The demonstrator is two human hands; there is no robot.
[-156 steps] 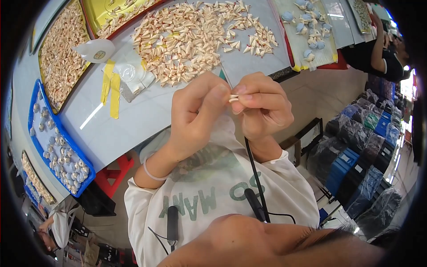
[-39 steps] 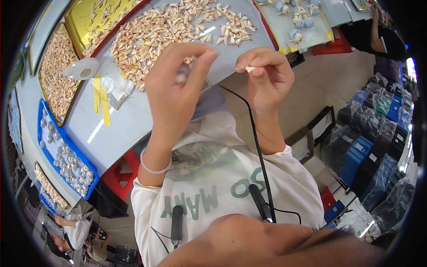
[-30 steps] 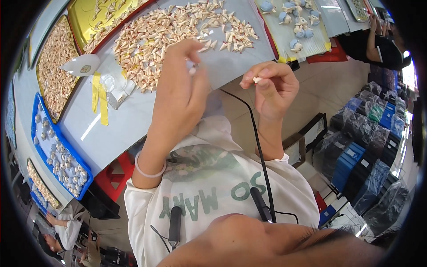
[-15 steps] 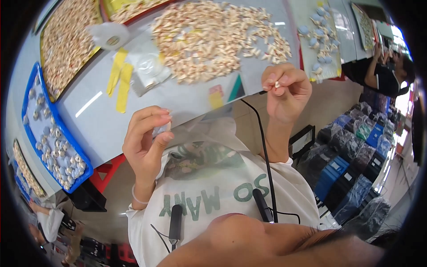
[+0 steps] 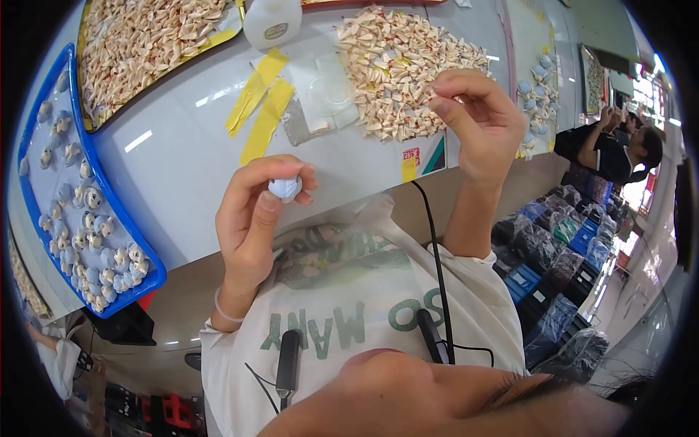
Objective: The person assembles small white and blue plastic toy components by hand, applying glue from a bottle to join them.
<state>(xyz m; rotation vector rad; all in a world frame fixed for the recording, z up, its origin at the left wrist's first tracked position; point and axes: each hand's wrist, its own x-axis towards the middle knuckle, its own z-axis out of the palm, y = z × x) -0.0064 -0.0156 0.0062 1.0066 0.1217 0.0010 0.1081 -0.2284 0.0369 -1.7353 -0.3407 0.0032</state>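
Observation:
Over the table's near edge, my left hand (image 5: 251,211) is closed round a small rounded light-blue and white figurine (image 5: 285,189), held between the thumb and curled fingers. Dark spots show on the figurine's side. My right hand (image 5: 484,127) hangs over the right side of a heap of small pointed cream pieces (image 5: 393,69), some with reddish marks. Its thumb and index finger are brought together in a pinch. Whatever lies between those fingertips is too small to make out.
A blue tray (image 5: 156,266) of similar figurines stands at the left. Behind it is a tray (image 5: 95,125) full of cream pieces. Yellow tape strips (image 5: 266,120), a clear bag (image 5: 324,95) and a white bottle (image 5: 273,22) occupy the table's middle. A black cable (image 5: 429,233) hangs before me.
My left hand has turned, bringing the figurine into plain sight. The right hand has moved slightly right; the small cream piece in its fingertips no longer shows clearly. The view has shifted left.

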